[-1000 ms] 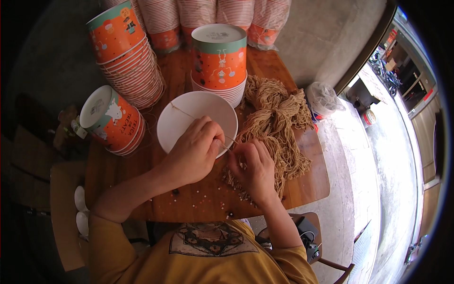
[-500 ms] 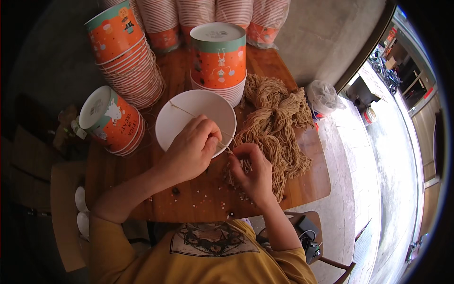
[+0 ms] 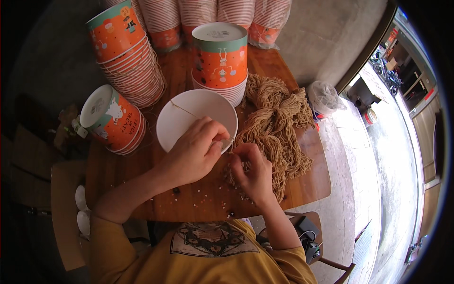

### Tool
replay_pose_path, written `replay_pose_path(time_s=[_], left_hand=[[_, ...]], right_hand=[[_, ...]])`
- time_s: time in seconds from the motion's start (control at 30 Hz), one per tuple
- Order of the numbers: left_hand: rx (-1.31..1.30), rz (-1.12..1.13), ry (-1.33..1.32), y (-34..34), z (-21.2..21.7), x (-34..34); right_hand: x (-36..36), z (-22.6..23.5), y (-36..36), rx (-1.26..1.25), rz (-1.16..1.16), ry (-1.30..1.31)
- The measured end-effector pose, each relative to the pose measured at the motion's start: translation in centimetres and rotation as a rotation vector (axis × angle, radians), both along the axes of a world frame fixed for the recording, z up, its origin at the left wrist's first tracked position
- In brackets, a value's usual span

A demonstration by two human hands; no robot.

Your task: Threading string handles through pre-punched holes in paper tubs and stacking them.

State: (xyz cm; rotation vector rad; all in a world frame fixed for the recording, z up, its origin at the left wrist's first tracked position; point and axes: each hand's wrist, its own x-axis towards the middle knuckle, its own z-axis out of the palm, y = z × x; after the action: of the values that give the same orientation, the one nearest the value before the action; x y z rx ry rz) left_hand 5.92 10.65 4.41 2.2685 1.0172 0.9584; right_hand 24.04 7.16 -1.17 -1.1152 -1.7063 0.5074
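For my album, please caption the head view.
Left hand and right hand hold thin cord at a white container beside tan string.

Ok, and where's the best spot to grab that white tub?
Probably the left rim of the tub, coming from above on the left, thumb inside and fingers outside. Its open mouth faces the camera, so the edge there offers a thin grip. The left hand covers the near right part, and the string runs in from the far left, so keep below it.

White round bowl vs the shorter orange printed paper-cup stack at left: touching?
Apart: the head view shows brown wooden table between the white bowl and the orange stack.
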Motion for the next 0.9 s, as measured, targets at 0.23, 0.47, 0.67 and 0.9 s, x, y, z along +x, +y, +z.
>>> replay_pose_path(time_s=[0.23,0.47,0.67,0.9], left_hand=[[0.058,-0.071,0.069,-0.18,0.67,0.46],[0.025,-0.074,0.051,-0.29,0.36,0.34],[-0.101,-0.099,-0.001,-0.26,0.43,0.29],[-0.136,-0.099,-0.011,-0.19,0.43,0.24]], right_hand=[[-0.18,0.02,-0.29,-0.374,0.188,0.511],[0.02,0.76,-0.55,-0.497,0.296,0.742],[0.03,0.57,-0.64,-0.412,0.253,0.624],[0.03,0.64,-0.67,-0.271,0.146,0.364]])
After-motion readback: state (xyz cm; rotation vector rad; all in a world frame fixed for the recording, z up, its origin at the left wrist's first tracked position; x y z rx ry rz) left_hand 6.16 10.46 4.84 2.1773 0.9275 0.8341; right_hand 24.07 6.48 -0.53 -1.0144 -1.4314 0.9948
